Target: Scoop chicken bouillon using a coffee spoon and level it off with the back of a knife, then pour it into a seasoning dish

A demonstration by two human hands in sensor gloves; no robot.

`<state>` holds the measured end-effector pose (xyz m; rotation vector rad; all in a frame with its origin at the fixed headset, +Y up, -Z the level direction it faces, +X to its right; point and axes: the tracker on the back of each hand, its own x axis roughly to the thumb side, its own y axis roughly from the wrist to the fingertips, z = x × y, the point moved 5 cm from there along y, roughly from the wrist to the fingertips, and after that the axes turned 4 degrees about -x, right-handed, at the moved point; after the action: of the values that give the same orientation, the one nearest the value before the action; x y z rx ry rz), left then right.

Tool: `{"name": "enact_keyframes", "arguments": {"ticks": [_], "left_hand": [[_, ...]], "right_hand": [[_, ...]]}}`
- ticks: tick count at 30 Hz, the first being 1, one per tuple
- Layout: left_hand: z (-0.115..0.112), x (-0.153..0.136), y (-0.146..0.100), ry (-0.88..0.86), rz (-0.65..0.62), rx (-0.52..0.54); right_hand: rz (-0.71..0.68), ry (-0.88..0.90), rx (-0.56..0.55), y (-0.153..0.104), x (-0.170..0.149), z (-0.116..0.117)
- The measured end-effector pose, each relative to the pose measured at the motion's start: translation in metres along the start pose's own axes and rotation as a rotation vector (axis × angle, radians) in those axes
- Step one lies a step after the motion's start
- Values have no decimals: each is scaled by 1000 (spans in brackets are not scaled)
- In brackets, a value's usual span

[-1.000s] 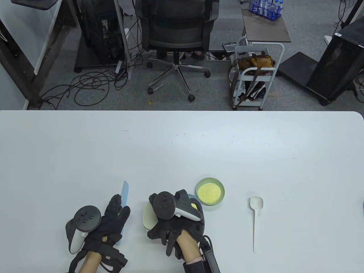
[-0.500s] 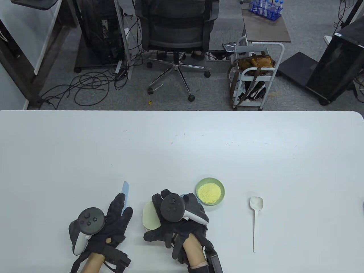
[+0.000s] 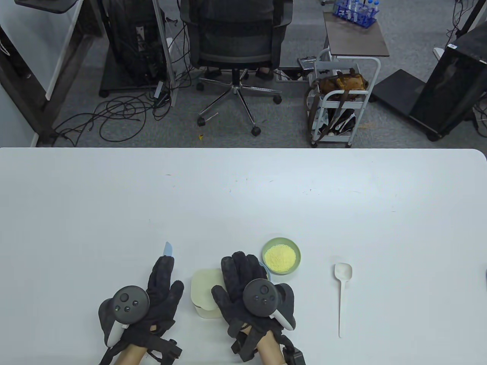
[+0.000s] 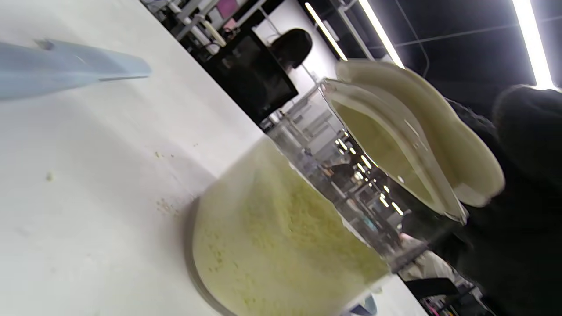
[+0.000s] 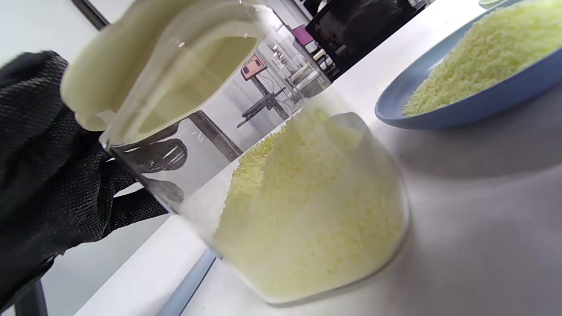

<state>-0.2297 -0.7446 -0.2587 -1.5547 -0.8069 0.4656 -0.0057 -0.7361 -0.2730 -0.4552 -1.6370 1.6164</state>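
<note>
My left hand (image 3: 167, 277) lies flat along the light-blue knife (image 3: 167, 249), whose tip sticks out past the fingers; the blade (image 4: 66, 70) rests on the table. A glass jar of yellow bouillon (image 3: 203, 291) with a cream lid (image 4: 439, 127) stands between my hands. Palm down just right of the jar is my right hand (image 3: 230, 277), fingers straight, thumb against the lid (image 5: 114, 57). Those fingers reach over a blue dish (image 5: 461, 105) holding bouillon. A white spoon (image 3: 343, 273) lies apart on the right.
A green dish (image 3: 295, 247) heaped with bouillon sits just beyond my right hand. A few spilled grains (image 4: 164, 204) lie on the table by the jar (image 4: 272, 245). Past the far table edge stand an office chair (image 3: 236, 45) and a white cart (image 3: 342, 99).
My right hand turned from on top of the jar to palm down at its right, uncovering the lid. My left hand slid forward along the knife and covers more of it.
</note>
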Motion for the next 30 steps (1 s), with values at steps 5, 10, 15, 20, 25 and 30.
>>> {"name": "enact_keyframes", "arguments": {"ticks": [5,10,15,20,25,30], "left_hand": [[-23,11,2,-19,-43,-97],[-40,12,8,-56,-39,-152],[-46,11,10,-88,-37,-175],[-46,11,10,-92,-42,-177],[-46,11,10,-94,-43,-180],[-47,11,10,-101,-42,-183]], "right_hand": [[50,21,17,0,-5,12],[57,14,31,1,-5,18],[76,15,28,-1,-3,25],[76,1,18,-3,-2,29],[82,-19,11,-4,-3,32],[100,7,23,-4,-8,36]]}}
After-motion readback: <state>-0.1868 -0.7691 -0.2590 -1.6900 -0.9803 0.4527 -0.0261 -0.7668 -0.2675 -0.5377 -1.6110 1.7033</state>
